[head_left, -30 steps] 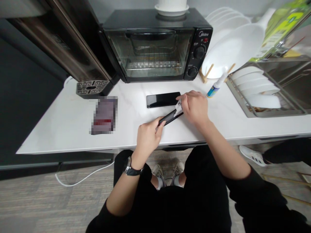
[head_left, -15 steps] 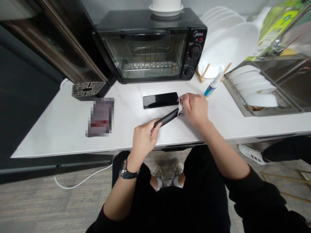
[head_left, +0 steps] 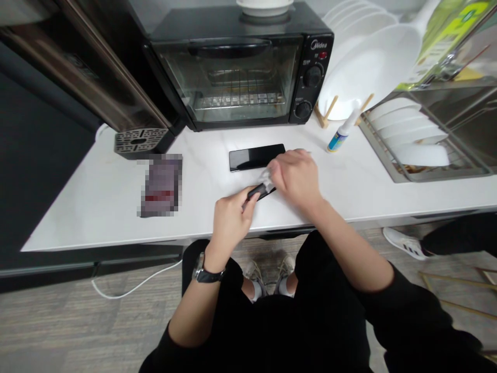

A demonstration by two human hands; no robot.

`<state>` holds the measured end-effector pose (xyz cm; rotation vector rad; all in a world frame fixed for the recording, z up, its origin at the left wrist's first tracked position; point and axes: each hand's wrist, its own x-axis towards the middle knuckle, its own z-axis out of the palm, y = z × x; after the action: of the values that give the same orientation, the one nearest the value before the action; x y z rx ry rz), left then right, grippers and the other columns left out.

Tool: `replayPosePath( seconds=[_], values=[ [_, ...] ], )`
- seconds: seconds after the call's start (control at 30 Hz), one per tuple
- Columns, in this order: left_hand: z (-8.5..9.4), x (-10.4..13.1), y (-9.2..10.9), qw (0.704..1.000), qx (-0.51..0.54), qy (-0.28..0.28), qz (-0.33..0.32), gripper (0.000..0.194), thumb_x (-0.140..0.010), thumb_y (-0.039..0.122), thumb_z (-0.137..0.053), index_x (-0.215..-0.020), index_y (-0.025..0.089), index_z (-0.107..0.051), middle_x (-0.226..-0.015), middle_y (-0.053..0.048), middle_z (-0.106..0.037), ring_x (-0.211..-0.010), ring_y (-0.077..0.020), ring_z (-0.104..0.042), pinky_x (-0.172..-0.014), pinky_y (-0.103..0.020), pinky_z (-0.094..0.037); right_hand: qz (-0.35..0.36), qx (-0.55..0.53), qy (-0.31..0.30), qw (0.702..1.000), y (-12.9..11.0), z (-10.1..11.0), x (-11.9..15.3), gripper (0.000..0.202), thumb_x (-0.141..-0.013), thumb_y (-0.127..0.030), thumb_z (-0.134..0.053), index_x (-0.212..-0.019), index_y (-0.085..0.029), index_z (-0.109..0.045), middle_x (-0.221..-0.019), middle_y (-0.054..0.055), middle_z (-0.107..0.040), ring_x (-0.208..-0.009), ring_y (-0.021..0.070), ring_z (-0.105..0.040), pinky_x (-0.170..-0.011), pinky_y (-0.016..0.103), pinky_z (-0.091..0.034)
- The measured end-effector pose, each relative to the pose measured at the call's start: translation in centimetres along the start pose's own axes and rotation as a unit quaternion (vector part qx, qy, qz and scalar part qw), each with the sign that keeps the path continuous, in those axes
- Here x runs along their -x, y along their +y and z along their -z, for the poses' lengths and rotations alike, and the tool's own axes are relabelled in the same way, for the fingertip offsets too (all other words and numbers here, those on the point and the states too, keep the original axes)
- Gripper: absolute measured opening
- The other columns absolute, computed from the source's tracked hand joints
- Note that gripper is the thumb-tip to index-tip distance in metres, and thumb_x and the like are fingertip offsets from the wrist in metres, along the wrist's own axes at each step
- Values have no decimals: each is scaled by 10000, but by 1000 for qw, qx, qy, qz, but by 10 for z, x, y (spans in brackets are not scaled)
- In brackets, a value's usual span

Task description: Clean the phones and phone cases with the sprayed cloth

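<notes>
Head view: left hand (head_left: 232, 217) pinches slim black object (head_left: 262, 190) narrowly between thumb and fingers; right hand (head_left: 297, 176) grips pale cloth (head_left: 265, 177) against it, above white counter (head_left: 202, 181), near black phone (head_left: 252, 158).

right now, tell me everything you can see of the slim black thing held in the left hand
The slim black thing looks smooth and perhaps plastic. The left hand grips its near end; a pale cloth and the right hand hide its far end. It slants away to the right, over the white counter; whether it touches the counter, and exactly what it is, I cannot tell.
</notes>
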<state>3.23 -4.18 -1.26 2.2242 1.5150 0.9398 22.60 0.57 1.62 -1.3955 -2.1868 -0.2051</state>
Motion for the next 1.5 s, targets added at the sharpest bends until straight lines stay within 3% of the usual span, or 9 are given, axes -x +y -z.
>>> replayPosePath(
  seconds=[0.13,0.37,0.67,0.8,0.97,1.13,1.3,1.4,1.5],
  values=[
    [-1,0,3,1000,0,0,7,280,-1036,336,-565,-1134,175,-772,-693,2,-707,-533,-117,-539,-583,-243,-359,-65,11,25,998,5,-1,-2,472,-1075,-243,-344,-838,-187,-750,-855,97,-783,-881,267,-659,-971,431,-409],
    [-4,1,-9,993,-115,13,-30,267,-881,171,-476,-662,174,-628,-568,-78,-635,-495,-190,-542,-549,-312,-313,86,-40,23,995,-71,-15,9,455,-1090,-304,-386,-811,-202,-732,-813,40,-751,-841,213,-626,-924,387,-399],
    [-1,0,2,1000,-4,-1,0,282,-1046,356,-565,-1145,182,-764,-730,-5,-741,-551,-113,-564,-604,-245,-388,-99,23,6,995,27,3,-6,528,-1071,-291,-312,-860,-158,-777,-813,123,-760,-801,272,-683,-919,453,-458],
    [-3,0,-2,1000,-31,-3,-5,262,-1003,294,-534,-936,163,-750,-659,-22,-696,-533,-131,-542,-574,-267,-355,-40,-28,34,998,-17,-3,-4,497,-1081,-367,-392,-852,-185,-794,-863,72,-793,-916,237,-723,-1243,478,-274],
    [-4,0,-10,995,-93,14,-33,196,-805,199,-536,-611,202,-559,-577,-60,-628,-522,-175,-521,-535,-300,-296,58,-42,-6,997,-71,-9,1,508,-1064,-493,-446,-871,-174,-791,-772,64,-775,-820,218,-709,-1059,400,-435],
    [-1,0,-2,999,-32,-7,-12,226,-975,244,-540,-887,178,-738,-677,-19,-710,-533,-134,-548,-571,-269,-364,-21,-32,-27,999,-22,3,-7,401,-1003,-324,-476,-810,-203,-806,-741,64,-773,-763,239,-699,-896,396,-480],
    [-2,3,4,999,-24,3,-23,279,-1045,301,-557,-1229,220,-752,-838,-15,-796,-575,-120,-604,-640,-256,-434,-144,-40,-15,989,20,16,-15,342,-964,-215,-495,-1088,-235,-812,-879,45,-820,-811,259,-738,-950,443,-496],
    [-4,3,-1,998,-57,-4,-26,261,-1023,270,-530,-1098,196,-769,-764,-29,-770,-564,-145,-609,-619,-273,-428,-56,-32,-9,998,-11,12,-12,345,-1052,-288,-454,-1118,-212,-784,-907,38,-814,-823,227,-736,-1190,499,-349],
    [-6,2,-8,991,-132,-5,-22,196,-890,219,-550,-854,137,-724,-647,-84,-712,-523,-207,-597,-546,-317,-377,45,-30,-37,998,-58,3,-7,497,-1110,-369,-355,-925,-199,-784,-788,46,-785,-752,205,-708,-1102,428,-413]
  ],
)
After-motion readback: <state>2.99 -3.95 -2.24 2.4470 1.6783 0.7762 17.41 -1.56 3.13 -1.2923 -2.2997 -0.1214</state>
